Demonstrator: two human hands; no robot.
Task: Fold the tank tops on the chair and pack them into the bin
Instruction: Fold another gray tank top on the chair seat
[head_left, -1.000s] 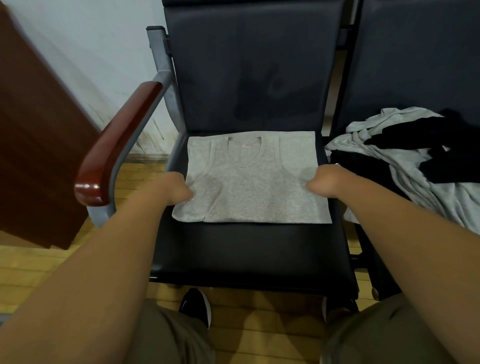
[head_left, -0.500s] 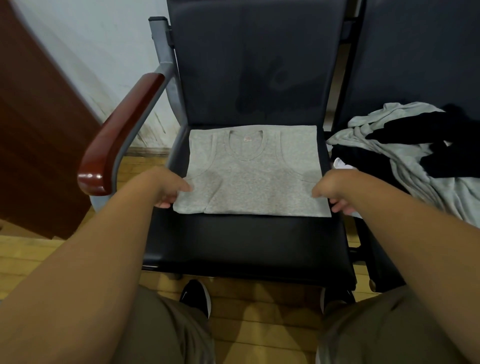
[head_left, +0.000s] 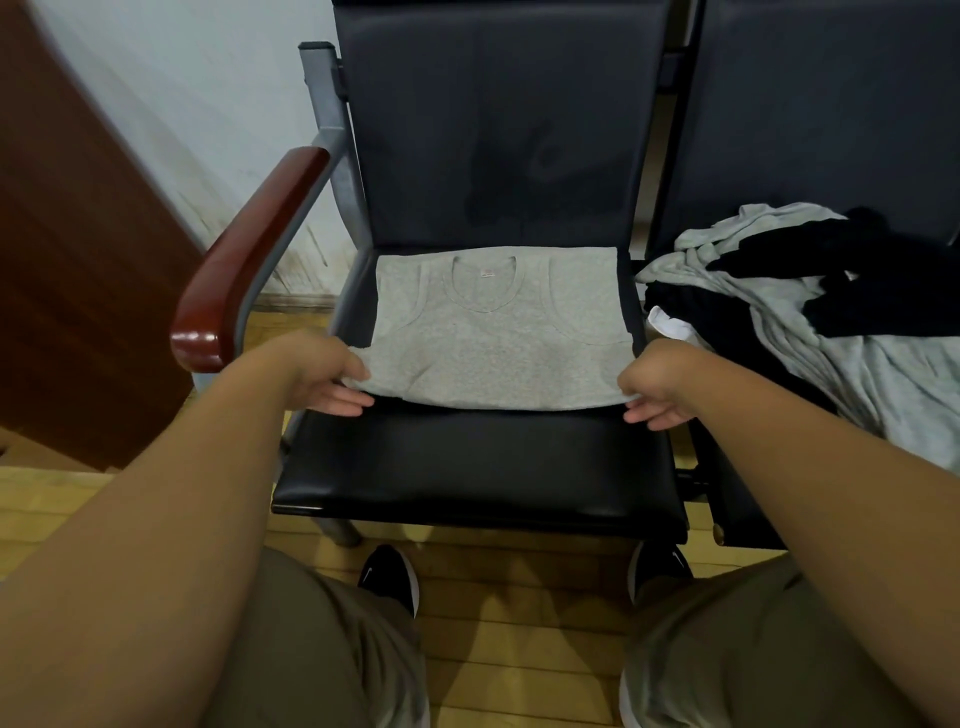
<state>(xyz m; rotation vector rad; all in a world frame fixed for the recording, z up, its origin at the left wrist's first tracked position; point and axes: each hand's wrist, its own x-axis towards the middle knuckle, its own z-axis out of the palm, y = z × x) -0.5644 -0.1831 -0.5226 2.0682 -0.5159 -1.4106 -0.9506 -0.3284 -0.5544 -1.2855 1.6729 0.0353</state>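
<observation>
A folded tank top (head_left: 498, 332) lies on the chair (head_left: 467, 467) seat, a clothes heap (head_left: 810, 312) to its right.

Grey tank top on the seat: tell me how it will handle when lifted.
Probably floppy: the grey tank top drapes between the left hand and right hand. Likely light: fingertip pinches alone raise its edge.

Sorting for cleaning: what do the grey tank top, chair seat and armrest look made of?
Grey tank top: matte heathered knit, probably cotton jersey. Chair seat: smooth black leather-like upholstery, faint sheen. Armrest: glossy reddish wood, seemingly varnished, bright highlight at tip.
</observation>
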